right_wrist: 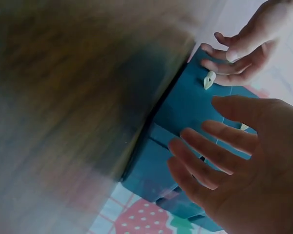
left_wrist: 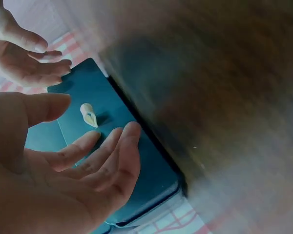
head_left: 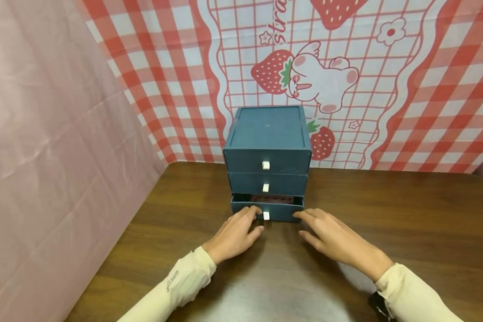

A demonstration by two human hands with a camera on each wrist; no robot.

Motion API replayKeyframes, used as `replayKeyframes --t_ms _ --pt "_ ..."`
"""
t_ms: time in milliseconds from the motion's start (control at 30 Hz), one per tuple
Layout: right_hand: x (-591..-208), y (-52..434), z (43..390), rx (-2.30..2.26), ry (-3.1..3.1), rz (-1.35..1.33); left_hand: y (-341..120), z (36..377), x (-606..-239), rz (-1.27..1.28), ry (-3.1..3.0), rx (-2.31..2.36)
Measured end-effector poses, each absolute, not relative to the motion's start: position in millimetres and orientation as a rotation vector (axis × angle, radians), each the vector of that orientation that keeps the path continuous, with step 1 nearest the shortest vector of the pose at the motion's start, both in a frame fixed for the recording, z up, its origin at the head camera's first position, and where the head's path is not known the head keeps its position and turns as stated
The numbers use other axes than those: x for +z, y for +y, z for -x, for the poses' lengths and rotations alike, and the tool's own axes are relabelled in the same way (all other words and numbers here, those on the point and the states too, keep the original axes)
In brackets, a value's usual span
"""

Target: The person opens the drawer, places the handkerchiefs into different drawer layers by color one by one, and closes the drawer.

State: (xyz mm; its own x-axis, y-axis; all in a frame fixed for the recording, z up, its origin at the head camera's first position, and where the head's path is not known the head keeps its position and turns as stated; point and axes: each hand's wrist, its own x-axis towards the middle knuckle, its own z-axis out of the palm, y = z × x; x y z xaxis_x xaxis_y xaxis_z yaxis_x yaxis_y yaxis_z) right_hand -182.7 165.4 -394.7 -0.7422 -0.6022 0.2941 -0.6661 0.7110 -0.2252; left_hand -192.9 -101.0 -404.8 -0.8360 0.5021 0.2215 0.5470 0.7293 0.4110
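Note:
A small dark-blue cabinet with three drawers stands at the back middle of the wooden table. Its bottom drawer is out a little, and something reddish shows in the gap. My left hand has straight fingers touching the drawer front just left of the white knob. My right hand touches the front's right end, also with straight fingers. The left wrist view shows my left hand against the blue front beside the knob. In the right wrist view my right hand lies spread near the cabinet's side.
A pink cloth wall closes off the left side. A red-checked strawberry backdrop hangs right behind the cabinet. Bare wooden tabletop stretches to the left, right and front of the cabinet.

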Motion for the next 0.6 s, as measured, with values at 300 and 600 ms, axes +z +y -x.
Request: replayKeyframes --t_ms 300,600 --pt "-403 168 186 0.535 -2.695 -0.964 -119 189 -412 0.868 -2.929 -0.705" --pt "-392 198 152 0.426 -2.599 -0.928 -147 147 -404 0.878 -2.834 -0.414"
